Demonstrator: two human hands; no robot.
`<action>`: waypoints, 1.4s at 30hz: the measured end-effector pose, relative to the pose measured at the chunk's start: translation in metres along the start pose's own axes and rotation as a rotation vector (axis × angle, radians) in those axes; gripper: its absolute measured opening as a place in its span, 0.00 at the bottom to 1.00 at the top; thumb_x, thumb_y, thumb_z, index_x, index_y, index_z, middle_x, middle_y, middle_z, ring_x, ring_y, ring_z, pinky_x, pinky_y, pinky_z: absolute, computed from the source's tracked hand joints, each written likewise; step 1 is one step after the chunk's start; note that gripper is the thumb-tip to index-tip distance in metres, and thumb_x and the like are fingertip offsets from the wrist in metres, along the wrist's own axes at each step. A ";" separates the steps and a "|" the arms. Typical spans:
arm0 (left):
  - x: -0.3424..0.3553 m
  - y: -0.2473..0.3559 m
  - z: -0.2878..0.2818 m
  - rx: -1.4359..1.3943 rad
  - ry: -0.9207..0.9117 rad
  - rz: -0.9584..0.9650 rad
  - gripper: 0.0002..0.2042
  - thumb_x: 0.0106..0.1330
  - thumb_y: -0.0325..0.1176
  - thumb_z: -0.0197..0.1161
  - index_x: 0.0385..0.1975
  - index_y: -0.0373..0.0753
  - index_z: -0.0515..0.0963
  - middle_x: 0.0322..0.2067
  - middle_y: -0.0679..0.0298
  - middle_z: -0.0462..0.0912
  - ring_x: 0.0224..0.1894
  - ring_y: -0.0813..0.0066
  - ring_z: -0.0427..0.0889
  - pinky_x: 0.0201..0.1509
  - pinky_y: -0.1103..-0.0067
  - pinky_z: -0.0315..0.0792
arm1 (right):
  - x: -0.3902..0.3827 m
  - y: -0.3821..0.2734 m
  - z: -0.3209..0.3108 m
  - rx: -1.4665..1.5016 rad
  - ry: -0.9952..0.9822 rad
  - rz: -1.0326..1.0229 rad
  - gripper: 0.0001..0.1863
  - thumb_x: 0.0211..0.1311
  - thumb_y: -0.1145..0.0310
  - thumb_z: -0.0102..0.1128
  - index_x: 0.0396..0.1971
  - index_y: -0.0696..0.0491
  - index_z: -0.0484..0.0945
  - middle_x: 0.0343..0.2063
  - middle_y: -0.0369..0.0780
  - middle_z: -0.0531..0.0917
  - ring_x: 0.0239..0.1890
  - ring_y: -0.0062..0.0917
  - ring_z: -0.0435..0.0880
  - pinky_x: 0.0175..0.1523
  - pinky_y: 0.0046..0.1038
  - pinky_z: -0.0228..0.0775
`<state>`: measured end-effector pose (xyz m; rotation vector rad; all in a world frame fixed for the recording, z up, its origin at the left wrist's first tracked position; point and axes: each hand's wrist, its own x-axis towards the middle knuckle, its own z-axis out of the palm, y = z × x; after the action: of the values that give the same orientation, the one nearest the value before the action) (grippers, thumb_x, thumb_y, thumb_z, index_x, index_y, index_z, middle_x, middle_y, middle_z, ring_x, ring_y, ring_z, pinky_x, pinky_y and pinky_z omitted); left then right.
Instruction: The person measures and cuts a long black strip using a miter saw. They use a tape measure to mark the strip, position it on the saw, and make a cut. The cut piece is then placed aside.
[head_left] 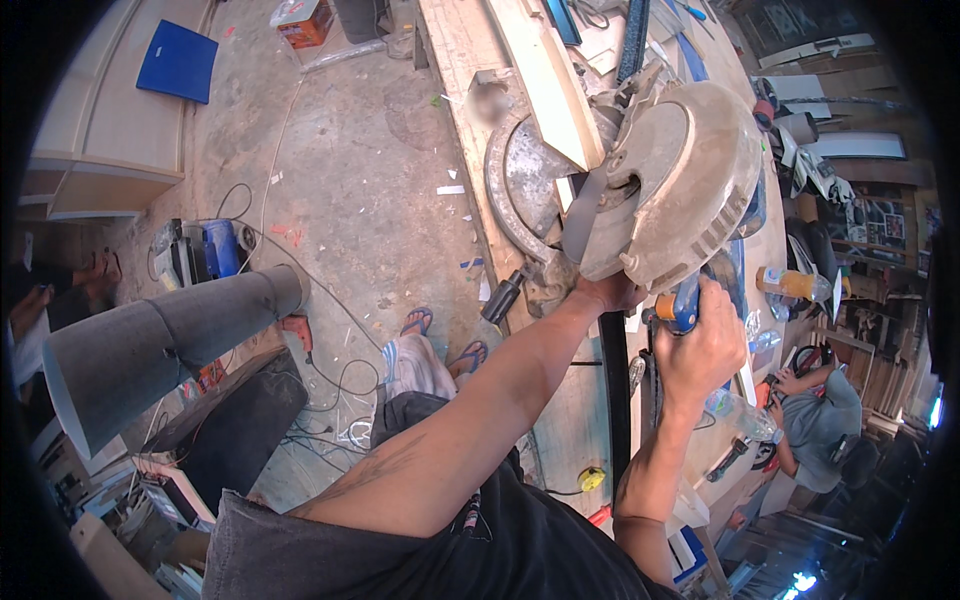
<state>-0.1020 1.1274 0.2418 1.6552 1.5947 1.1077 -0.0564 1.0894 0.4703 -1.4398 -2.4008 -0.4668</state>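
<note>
A miter saw with a dusty, rounded blade guard (695, 190) stands on the wooden bench before me. Its grey blade (583, 215) is lowered over the round metal turntable (528, 175). My right hand (706, 342) is wrapped round the saw's blue and orange handle (684, 305). My left hand (608, 293) reaches in low beside the guard, close to the blade, and its fingers are hidden. A long black strip (613, 400) runs from beside that hand toward me. Beyond the blade lies a pale wooden board (548, 85). A black knob (504, 297) sticks out from the saw's base.
On the bench's right are an orange-filled bottle (790, 283) and a clear bottle (745, 415). A yellow tape measure (591, 479) lies nearer. Another person (825, 425) works at the right. Cables (335, 385) and a large grey tube (170, 345) occupy the floor at left.
</note>
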 end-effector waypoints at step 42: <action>0.005 0.003 -0.016 -0.049 -0.142 -0.052 0.29 0.71 0.59 0.60 0.67 0.52 0.79 0.65 0.55 0.81 0.68 0.47 0.77 0.72 0.54 0.70 | -0.020 -0.006 0.019 -0.004 0.014 0.026 0.30 0.43 0.66 0.78 0.52 0.53 0.85 0.39 0.45 0.87 0.41 0.43 0.87 0.45 0.41 0.74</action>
<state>-0.1144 1.1300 0.2532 1.6136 1.5000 0.9727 -0.0547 1.0785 0.4439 -1.4627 -2.3682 -0.4745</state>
